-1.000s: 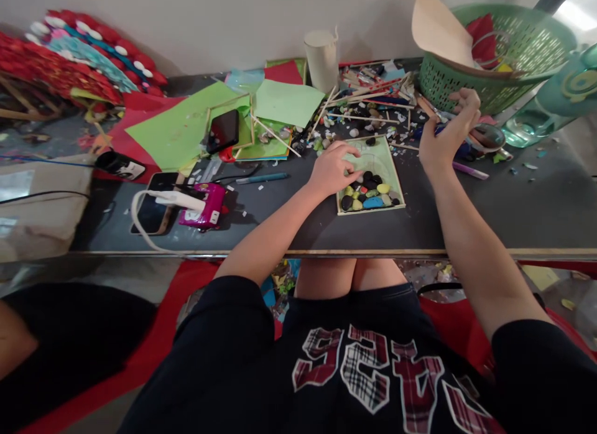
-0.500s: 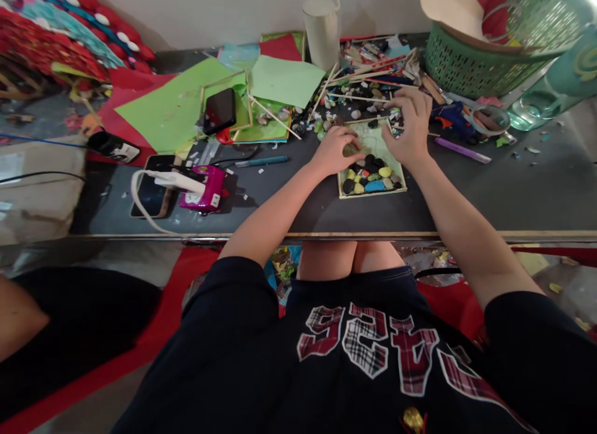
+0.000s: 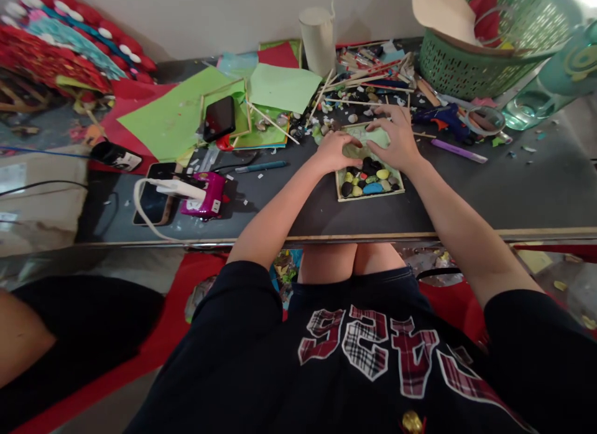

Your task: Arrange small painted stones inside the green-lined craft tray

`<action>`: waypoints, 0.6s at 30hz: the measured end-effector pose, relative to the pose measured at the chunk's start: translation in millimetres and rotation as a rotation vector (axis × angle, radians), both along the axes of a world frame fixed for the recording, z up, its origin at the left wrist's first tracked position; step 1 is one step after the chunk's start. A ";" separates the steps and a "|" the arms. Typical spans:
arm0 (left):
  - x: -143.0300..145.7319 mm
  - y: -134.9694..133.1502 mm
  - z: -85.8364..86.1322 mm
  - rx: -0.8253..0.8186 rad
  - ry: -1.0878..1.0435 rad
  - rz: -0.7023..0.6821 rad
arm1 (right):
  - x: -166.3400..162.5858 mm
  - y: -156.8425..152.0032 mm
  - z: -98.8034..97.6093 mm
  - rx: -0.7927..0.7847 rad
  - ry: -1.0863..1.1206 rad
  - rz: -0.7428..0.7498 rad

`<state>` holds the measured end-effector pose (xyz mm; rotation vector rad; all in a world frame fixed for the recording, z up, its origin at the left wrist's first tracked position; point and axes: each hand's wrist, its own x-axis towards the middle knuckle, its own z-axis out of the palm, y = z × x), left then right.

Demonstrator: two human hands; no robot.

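A small wooden-framed board with pale green backing lies on the dark table in front of me. Several painted pebbles, black, yellow, blue and green, fill its near half. My left hand rests at the frame's left side, fingers curled around an olive pebble. My right hand lies flat over the upper part of the frame, fingers spread and pointing left, touching the green backing.
Loose pebbles and wooden sticks litter the table behind the frame. A blue glue gun, a purple pen, a green basket, a paper roll, green paper sheets, phones and a pink power strip lie around.
My right hand came down from the raised position near the basket and settled onto the frame. My left hand stayed at the frame's left side with the pebble.
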<state>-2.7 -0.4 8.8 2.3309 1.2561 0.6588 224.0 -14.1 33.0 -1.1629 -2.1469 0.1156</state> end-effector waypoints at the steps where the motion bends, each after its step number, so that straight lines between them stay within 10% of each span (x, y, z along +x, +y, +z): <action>1: 0.7 3.0 3.0 -0.034 0.047 0.020 | -0.7 -0.7 -0.4 -0.008 0.000 -0.002; 9: 9.0 5.0 41.6 -0.221 0.394 0.003 | 0.1 -0.6 -3.4 -0.040 0.050 -0.006; 18: 16.6 3.9 35.6 -0.167 0.411 0.039 | -4.2 -2.2 -6.0 -0.027 0.040 0.056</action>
